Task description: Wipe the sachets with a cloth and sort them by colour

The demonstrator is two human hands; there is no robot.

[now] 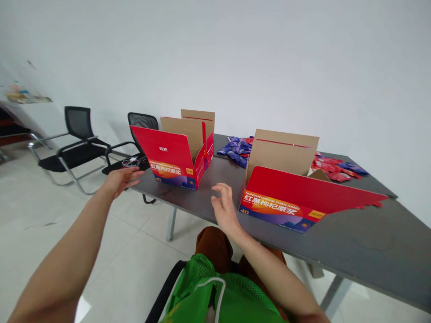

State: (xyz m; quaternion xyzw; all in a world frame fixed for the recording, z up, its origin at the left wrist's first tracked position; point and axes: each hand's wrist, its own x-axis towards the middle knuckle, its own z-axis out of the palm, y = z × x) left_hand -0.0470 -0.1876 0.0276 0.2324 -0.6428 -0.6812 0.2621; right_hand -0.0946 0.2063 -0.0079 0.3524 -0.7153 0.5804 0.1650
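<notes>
My left hand (124, 179) is stretched out past the table's left end, fingers apart and holding nothing. Closest to it stands an open red cardboard box (168, 150) with raised flaps and a printed front. My right hand (225, 205) hovers by the table's front edge, thumb and fingers loosely spread around nothing. It lies between that box and a second open red box (279, 204), whose front flap leans outward and whose tan back flap stands up. Neither hand visibly touches a box. What the boxes hold inside is hidden.
Another open box (208, 143) stands behind the left one. Purple packets (235, 150) and red packets (332, 167) lie in piles on the dark grey table (367, 237). Black chairs (79, 134) are at the left by the white wall. A wire-like item (130, 161) rests on the nearer chair.
</notes>
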